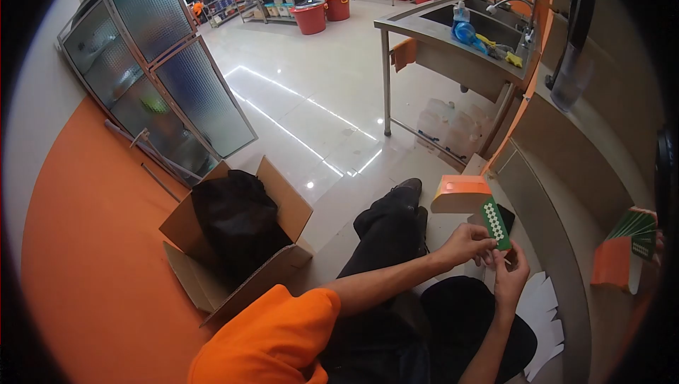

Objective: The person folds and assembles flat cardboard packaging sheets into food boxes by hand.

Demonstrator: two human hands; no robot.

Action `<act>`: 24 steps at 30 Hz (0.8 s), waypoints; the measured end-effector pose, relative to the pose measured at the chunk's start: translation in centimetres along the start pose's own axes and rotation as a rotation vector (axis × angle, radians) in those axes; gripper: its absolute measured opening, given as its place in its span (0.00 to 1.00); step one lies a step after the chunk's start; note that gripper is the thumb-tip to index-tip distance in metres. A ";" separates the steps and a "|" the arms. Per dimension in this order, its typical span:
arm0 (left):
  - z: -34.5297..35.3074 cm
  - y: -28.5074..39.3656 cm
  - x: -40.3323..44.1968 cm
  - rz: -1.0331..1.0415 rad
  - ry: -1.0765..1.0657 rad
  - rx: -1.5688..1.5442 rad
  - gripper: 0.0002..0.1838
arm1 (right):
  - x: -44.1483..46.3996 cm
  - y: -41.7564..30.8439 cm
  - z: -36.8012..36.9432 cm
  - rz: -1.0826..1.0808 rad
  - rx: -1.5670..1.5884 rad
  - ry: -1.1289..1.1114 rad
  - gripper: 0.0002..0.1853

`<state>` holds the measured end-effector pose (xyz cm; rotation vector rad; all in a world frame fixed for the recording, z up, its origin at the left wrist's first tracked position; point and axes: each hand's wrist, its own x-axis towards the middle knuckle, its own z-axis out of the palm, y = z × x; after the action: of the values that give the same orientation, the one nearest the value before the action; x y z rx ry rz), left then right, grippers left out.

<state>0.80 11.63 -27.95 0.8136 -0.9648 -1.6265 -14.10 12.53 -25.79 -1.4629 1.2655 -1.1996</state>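
Observation:
Both my hands meet over the bench on the right, around a green paper piece (495,223) printed with white diamonds. My left hand (468,245) pinches its lower left side, fingers closed. At its bottom end, my right hand (512,271) is closed with thumb and fingertips on the lower edge. Just beyond lies an orange paper piece (463,193); whether it joins the green one I cannot tell. A flat black object (505,217) rests behind the green piece. White jagged-edged paper (543,327) lies beside my right forearm.
An open cardboard box (290,204) with a black bag (237,221) stands left of my legs. At far right are fanned green and orange papers (615,260), perhaps reflected. A steel sink (438,20), glass-door cabinet (205,94) and red bins (310,20) stand farther off.

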 end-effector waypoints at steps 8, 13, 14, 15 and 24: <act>1.0 1.3 -1.5 0.464 0.114 0.867 0.10 | 0.6 0.7 -1.5 -0.048 -0.184 0.073 0.08; 1.7 3.2 -1.1 0.950 0.108 1.283 0.16 | 0.3 0.0 -2.5 -0.176 -0.254 0.060 0.07; 1.5 3.0 -0.6 0.966 0.084 1.292 0.17 | 0.2 -1.1 -2.7 -0.181 -0.289 0.043 0.07; 1.5 3.1 -0.3 0.901 0.044 1.208 0.17 | 0.2 -1.9 -2.8 -0.182 -0.325 0.022 0.06; 2.2 2.5 0.3 0.305 -0.197 0.687 0.12 | 0.4 -2.3 -4.2 -0.191 -0.090 0.123 0.09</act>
<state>-0.08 11.40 -24.72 0.9034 -1.7461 -1.1200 -17.83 12.41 -22.72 -1.6254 1.2988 -1.3926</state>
